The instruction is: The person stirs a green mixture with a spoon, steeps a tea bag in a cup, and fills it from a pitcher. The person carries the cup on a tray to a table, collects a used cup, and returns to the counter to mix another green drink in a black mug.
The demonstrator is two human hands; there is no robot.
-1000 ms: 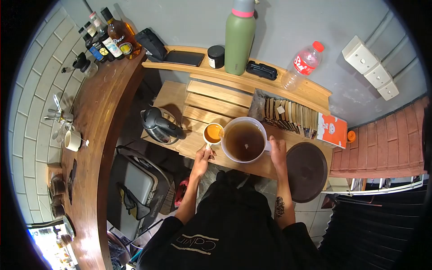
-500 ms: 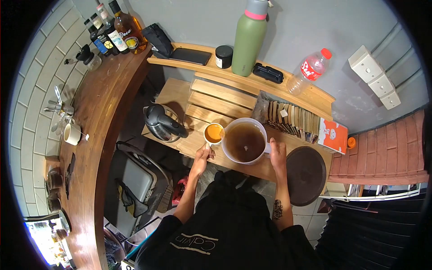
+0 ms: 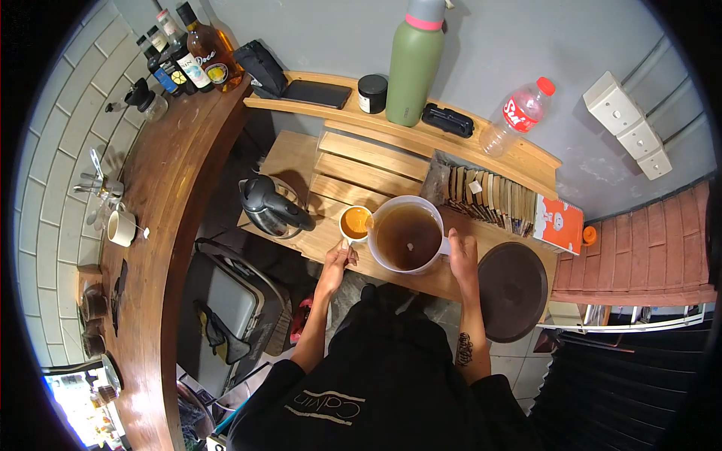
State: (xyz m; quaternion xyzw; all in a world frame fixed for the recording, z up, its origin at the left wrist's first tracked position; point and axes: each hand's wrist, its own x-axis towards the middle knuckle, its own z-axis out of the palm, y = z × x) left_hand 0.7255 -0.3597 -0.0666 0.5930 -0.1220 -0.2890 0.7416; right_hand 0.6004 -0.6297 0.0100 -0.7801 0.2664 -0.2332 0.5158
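My left hand (image 3: 340, 257) is closed on the handle of a small white cup (image 3: 345, 236) with orange-brown liquid in it. In my right hand (image 3: 464, 257) is the handle of a wide, pale plastic pitcher (image 3: 441, 259) holding dark brown liquid, with a small white spot on its surface. The pitcher's spout overlaps the cup's right rim from above, and its liquid lies toward the spout side. Whether a stream runs between them is hard to make out. Both vessels are over the slatted wooden table (image 3: 323, 244).
Left of the cup stands a black electric kettle (image 3: 263, 203). A round dark tray (image 3: 514, 293) is by my right forearm. Behind are a row of books (image 3: 492, 199), a green flask (image 3: 415, 71) and a plastic bottle (image 3: 515, 120) on a shelf. A wooden counter (image 3: 162, 173) curves along the left.
The pitcher has shifted slightly left, its spout reaching a little further over the cup. The liquid surface in the cup looks different. Both hands keep their holds.
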